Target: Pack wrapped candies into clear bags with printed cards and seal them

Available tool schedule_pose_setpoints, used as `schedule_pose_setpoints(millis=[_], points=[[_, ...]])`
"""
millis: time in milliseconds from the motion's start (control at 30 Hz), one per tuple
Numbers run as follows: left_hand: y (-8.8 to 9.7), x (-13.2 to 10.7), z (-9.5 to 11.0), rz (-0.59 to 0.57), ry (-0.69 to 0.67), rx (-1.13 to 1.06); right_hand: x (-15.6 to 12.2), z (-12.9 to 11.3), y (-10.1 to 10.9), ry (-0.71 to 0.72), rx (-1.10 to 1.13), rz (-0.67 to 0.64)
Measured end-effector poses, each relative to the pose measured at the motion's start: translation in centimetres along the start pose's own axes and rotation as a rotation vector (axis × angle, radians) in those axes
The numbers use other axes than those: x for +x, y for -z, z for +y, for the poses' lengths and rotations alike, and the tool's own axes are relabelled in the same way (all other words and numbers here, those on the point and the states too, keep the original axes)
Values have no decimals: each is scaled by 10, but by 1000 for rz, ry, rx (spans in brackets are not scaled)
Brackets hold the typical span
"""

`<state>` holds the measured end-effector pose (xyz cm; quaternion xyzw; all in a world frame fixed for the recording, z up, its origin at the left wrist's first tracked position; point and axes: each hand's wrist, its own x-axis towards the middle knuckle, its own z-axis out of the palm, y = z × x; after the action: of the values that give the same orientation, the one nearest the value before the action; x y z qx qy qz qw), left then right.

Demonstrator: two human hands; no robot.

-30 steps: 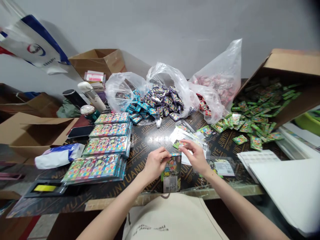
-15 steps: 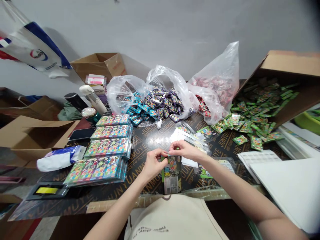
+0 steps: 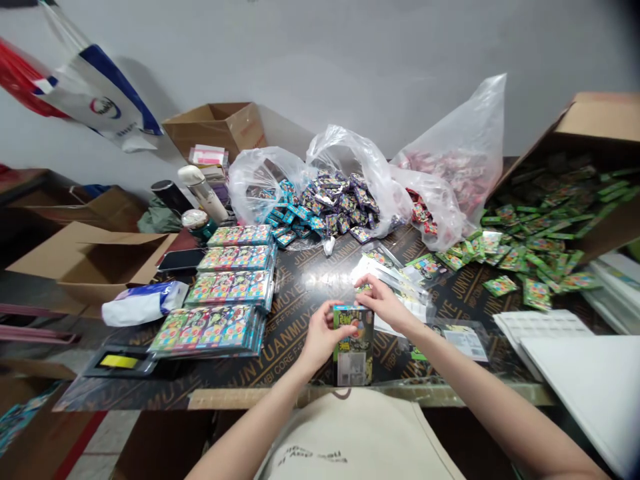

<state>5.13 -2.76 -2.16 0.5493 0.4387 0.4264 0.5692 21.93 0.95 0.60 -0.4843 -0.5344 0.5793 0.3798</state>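
Note:
A dark printed pack [image 3: 355, 357], with a pale label panel low on its face, stands upright at the table's front edge. My left hand [image 3: 323, 333] grips its left side, the thumb across the front and the fingers bent behind. At the top right corner of the pack, my right hand [image 3: 380, 303] has its fingers curled and pinched on the upper edge. A blue strip shows along that edge. Just beyond my right hand lie white paper sheets [image 3: 367, 267] and clear sleeves. A flat clear-wrapped card [image 3: 463, 341] rests under my right forearm.
Stacks of colourful packs [image 3: 205, 331] stand at left, beside a tissue pack [image 3: 145, 301]. Plastic bags [image 3: 350, 143] of blue, purple and red sachets line the back. Green sachets [image 3: 540, 260] spill from a tipped carton [image 3: 597, 117] at right. White boards [image 3: 590, 380] overhang the right front.
My left hand has shifted from the top edge to the pack's left side, its thumb now on the front. My right fingers have moved to the top right corner. The view has turned slightly left.

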Motion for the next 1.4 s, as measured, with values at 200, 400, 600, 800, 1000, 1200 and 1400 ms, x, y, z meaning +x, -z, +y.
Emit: schedule_pose_setpoints(millis=[200,400,600,800,1000,1200,1400], points=[[18,0,-5,3,-128,197,-1,32,25,9,-2,302],[33,47,-27,-27,-350,955,-10,50,48,148,-339,403],[34,89,-73,6,-253,1329,-25,72,86,185,-796,514],[53,144,-66,94,-253,1389,2,86,106,10,-1023,421],[52,135,-69,170,-246,1425,48,84,102,-62,-1026,451],[56,111,-71,88,-201,1404,63,86,115,-65,-888,385],[47,125,-47,81,-21,1125,57,59,117,146,-765,520]])
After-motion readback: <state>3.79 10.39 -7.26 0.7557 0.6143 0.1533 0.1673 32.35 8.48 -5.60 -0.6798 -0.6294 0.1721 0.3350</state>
